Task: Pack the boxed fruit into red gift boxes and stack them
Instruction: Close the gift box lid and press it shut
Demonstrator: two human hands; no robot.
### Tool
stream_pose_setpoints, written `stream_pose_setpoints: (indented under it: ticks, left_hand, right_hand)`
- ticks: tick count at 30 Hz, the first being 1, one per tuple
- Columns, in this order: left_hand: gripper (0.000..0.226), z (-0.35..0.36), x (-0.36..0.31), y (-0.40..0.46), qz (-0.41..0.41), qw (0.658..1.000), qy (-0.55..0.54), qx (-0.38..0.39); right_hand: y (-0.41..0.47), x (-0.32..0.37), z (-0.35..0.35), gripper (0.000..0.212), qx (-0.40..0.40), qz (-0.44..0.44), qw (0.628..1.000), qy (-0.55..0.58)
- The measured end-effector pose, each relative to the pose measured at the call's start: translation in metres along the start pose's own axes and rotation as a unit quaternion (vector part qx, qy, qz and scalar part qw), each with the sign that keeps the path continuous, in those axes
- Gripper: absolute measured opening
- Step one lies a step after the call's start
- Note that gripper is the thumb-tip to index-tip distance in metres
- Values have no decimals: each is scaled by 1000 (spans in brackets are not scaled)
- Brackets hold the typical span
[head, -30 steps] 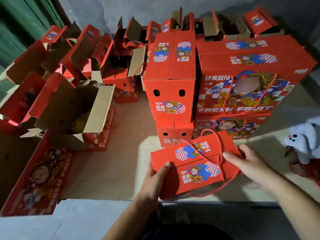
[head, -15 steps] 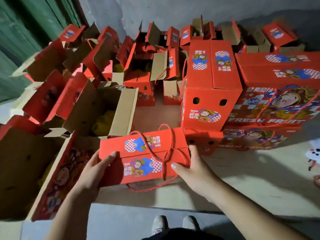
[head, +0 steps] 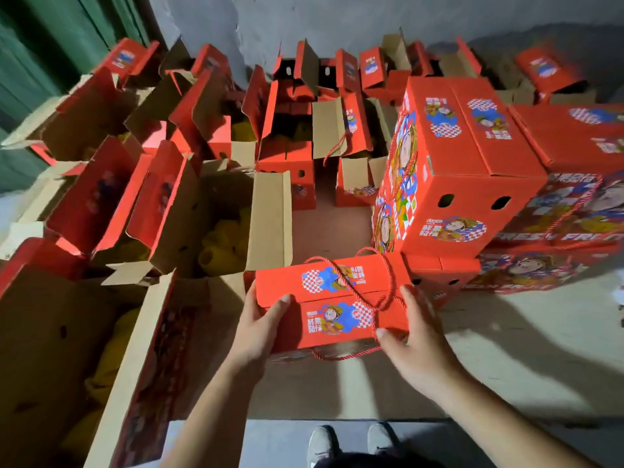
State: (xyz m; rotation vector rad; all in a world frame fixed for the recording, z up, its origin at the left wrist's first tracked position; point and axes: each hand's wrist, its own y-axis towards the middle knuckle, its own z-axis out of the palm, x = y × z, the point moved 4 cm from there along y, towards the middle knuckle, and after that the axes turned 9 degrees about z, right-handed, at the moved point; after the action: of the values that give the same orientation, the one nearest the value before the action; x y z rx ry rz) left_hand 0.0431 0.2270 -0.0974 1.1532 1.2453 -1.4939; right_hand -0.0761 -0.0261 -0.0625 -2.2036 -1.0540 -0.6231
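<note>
We hold a closed gift box (head: 332,305) between our hands, the left hand (head: 258,327) at its left end and the right hand (head: 413,336) at its right end, its rope handle (head: 368,292) lying across its top. Just left of it and further back stands an open box (head: 216,228) with fruit (head: 224,241) inside. Another open box (head: 60,359) lies nearest us at far left. Behind these, more open boxes (head: 202,119) reach back to the wall (head: 337,18). To the right a stack of closed boxes (head: 462,170) stands on the floor (head: 506,359), touching the held box's far right corner. Our shoes (head: 351,440) are below.
</note>
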Motion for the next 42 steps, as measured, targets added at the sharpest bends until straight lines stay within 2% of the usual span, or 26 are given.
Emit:
stream_pose_setpoints:
  ticks: [3, 5, 6, 7, 8, 9, 11, 12, 13, 15, 17, 18, 21, 25, 27, 32, 35, 38, 42]
  left_hand:
    - [41, -4, -6, 16, -25, 999, 28, 9]
    - [53, -5, -16, 26, -92, 995, -40, -1]
    - [57, -10, -22, 31, -113, 992, -44, -36]
    - [58, -20, -29, 36, -99, 991, 0, -86]
    - [58, -32, -37, 39, -50, 985, 92, -137]
    - [58, -43, -48, 40, 24, 963, 200, -180]
    - [50, -53, -75, 40, 153, 892, 365, -220]
    - [44, -52, -85, 49, 177, 871, 412, -201]
    - [44, -47, -89, 64, 163, 857, 463, -157]
    - [69, -32, -90, 96, 45, 843, 535, -42]
    - [70, -20, -86, 111, -73, 877, 474, 33]
    - [62, -20, -84, 116, -93, 891, 442, 41]
    - [39, -36, -94, 127, -73, 876, 476, 29]
    - [32, -50, -121, 137, -29, 856, 516, -10]
    - [26, -48, -135, 140, -6, 841, 541, -4]
    - [30, -44, -180, 142, 80, 769, 634, 22]
    - [30, -33, -204, 130, 160, 723, 671, 32]
    - [26, -34, -230, 117, 196, 708, 678, 26]
    - [24, -38, -266, 95, 257, 683, 684, 15]
  right_hand:
    - [-18, 22, 21, 106, -41, -134, 971, -195]
    - [-21, 42, 32, 113, -24, -209, 944, -252]
    - [-21, 48, 36, 113, -12, -223, 938, -265]
    - [-19, 52, 39, 111, -2, -222, 936, -273]
    - [-15, 54, 42, 108, 5, -213, 934, -287]
    - [-13, 54, 44, 105, 10, -197, 932, -305]
    - [-11, 60, 44, 103, 5, -166, 926, -340]
    - [-10, 65, 42, 104, -5, -154, 925, -349]
    - [-9, 68, 43, 105, -16, -146, 924, -352]
    - [-7, 72, 46, 106, -49, -151, 916, -369]
    - [-7, 75, 48, 112, -61, -153, 911, -378]
    - [-7, 76, 49, 116, -64, -155, 912, -375]
    - [-7, 76, 50, 122, -71, -178, 909, -371]
    - [-3, 75, 52, 117, -98, -208, 896, -381]
    - [0, 75, 53, 113, -102, -224, 889, -386]
    - [15, 76, 57, 116, -106, -241, 871, -414]
    - [20, 77, 63, 120, -100, -230, 878, -409]
    - [20, 77, 68, 119, -97, -239, 885, -387]
    - [31, 81, 67, 115, -95, -266, 876, -391]
